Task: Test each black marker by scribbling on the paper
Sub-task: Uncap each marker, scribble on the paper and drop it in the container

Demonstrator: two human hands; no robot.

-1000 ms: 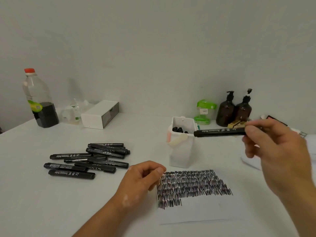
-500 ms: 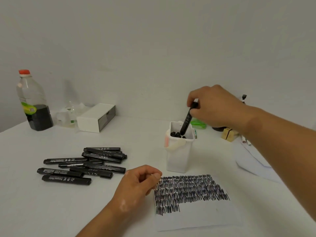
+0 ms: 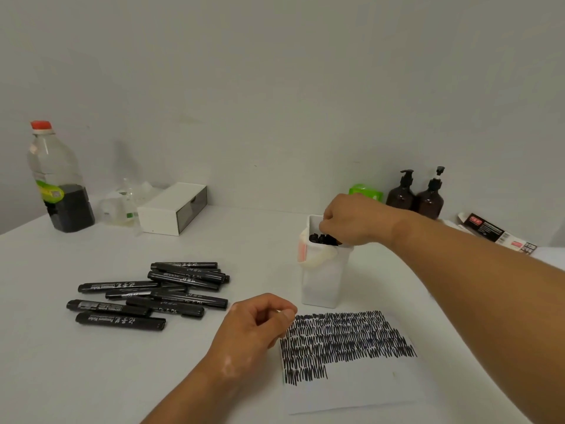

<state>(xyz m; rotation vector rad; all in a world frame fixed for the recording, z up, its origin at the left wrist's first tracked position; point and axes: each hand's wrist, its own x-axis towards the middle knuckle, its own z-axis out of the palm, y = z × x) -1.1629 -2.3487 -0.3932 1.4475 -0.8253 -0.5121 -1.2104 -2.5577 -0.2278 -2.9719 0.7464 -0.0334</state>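
We see the right hand (image 3: 357, 220) over the mouth of the white holder (image 3: 321, 280), its fingers dipped inside among the black marker ends (image 3: 322, 239). The fingertips are hidden by the rim and the knuckles, so we cannot tell whether they grip a marker or only touch the ends. The left hand (image 3: 253, 328) rests on the bench (image 3: 91, 377) at the upper left corner of the paper (image 3: 351, 390), fingers loosely curled with nothing visible inside them; whether the thumb tip touches the sheet we cannot make out. The paper lies in front of the holder, its upper part covered with rows of black scribble (image 3: 345, 338). A pile of capped black markers (image 3: 159, 292) lies to the left, some overlapping so that we cannot count them. Behind the right hand a green object (image 3: 365, 191) is mostly hidden. Two brown pump bottles (image 3: 400, 194) stand by the wall, and a red-capped bottle (image 3: 59, 185) stands far left.
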